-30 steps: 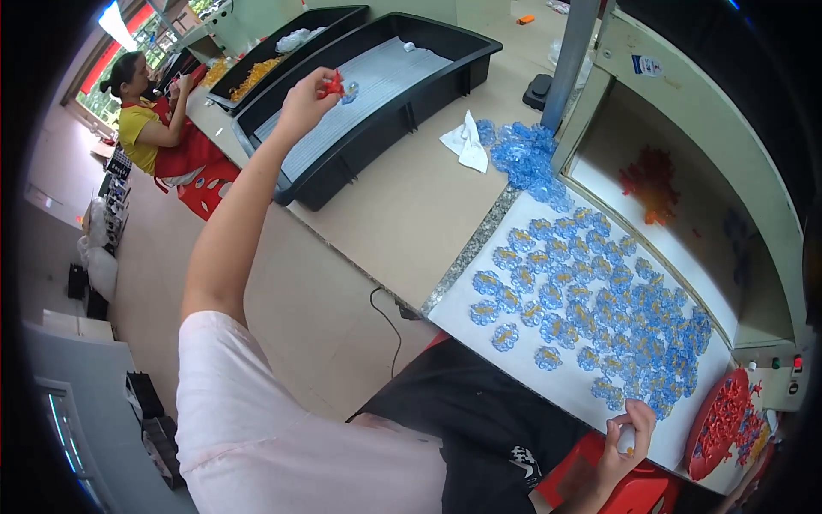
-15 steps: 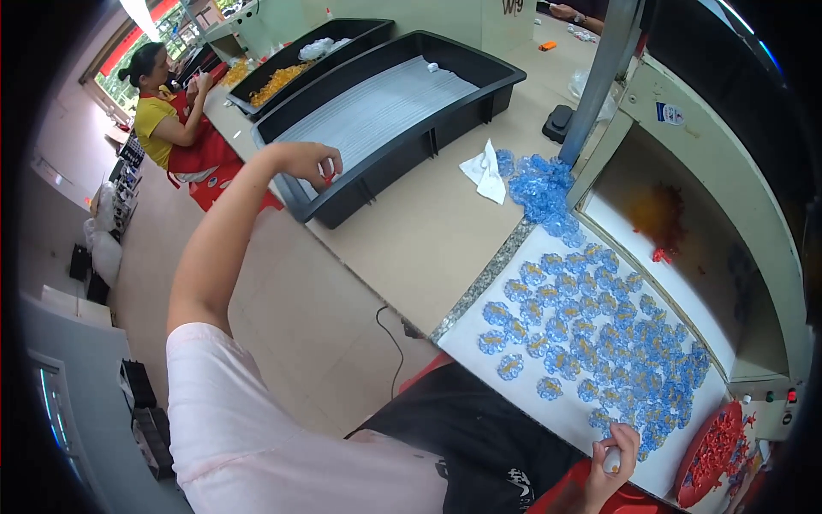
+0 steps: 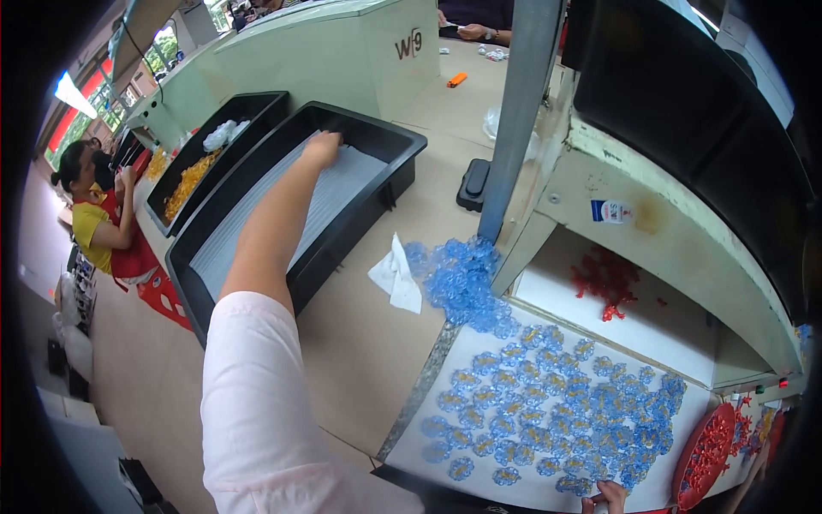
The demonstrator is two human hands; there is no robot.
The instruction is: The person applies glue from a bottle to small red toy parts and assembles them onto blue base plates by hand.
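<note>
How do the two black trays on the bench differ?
The near tray holds a pale ribbed sheet, and the left hand reaches into it; the far tray holds yellow pieces and something white, with no hand in it. The near tray looks larger in the picture. Both are black, long, raised-walled, and lie side by side.

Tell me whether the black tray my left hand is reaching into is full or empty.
Nearly empty: the black tray shows only its pale ribbed liner around the left hand. Whether that hand holds anything, I cannot tell.
</note>
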